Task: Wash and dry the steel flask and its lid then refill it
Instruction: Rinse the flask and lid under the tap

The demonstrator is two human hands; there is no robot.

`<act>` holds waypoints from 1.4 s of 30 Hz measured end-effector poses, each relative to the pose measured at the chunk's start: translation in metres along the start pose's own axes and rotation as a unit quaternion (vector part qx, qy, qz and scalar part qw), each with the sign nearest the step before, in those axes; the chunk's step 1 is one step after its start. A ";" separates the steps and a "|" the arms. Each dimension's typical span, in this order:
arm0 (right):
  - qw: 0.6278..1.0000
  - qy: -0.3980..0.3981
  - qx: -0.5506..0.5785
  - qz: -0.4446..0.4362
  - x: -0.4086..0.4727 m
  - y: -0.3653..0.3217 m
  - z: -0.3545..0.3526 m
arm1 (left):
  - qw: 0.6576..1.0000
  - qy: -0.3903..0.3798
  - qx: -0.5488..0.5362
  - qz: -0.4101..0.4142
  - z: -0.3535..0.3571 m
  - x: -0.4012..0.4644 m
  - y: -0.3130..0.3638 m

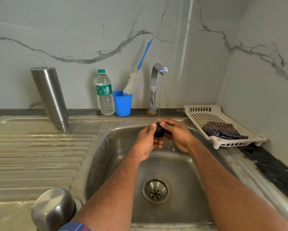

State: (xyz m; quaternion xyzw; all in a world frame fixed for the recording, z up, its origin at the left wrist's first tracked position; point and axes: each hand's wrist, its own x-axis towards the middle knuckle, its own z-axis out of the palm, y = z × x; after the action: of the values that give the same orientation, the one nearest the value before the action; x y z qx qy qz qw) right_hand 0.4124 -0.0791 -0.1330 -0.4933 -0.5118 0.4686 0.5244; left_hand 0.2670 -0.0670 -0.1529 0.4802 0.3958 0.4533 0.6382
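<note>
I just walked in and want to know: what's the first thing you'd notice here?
Two hands, left hand and right hand, hold a small black lid under water running from the tap, over the sink. To the left, a tall steel flask stands upside down on the drainboard. A blue cup holding a brush stands at the wall.

Two bare arms with short dark hairs reach out, bare all the way up from the hands. The left hand and the right hand wear no rings. Far back from the hands, by the left elbow, a bit of blue checked cloth with red lines shows.
</note>
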 end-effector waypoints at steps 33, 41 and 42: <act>0.989 0.127 -0.077 -0.006 0.008 0.003 0.004 | 0.998 0.003 -0.060 -0.013 -0.006 0.001 -0.003; 0.991 0.094 -0.092 0.002 0.002 0.000 0.004 | 0.998 -0.015 -0.054 0.008 -0.001 -0.001 -0.001; 0.995 0.063 -0.072 0.016 0.000 -0.001 0.002 | 0.998 -0.014 -0.058 0.003 0.000 -0.001 0.000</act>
State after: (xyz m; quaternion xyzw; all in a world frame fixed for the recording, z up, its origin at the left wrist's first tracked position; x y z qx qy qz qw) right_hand 0.4104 -0.0790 -0.1323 -0.5659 -0.5025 0.4070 0.5115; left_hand 0.2662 -0.0680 -0.1526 0.4498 0.3585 0.4711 0.6688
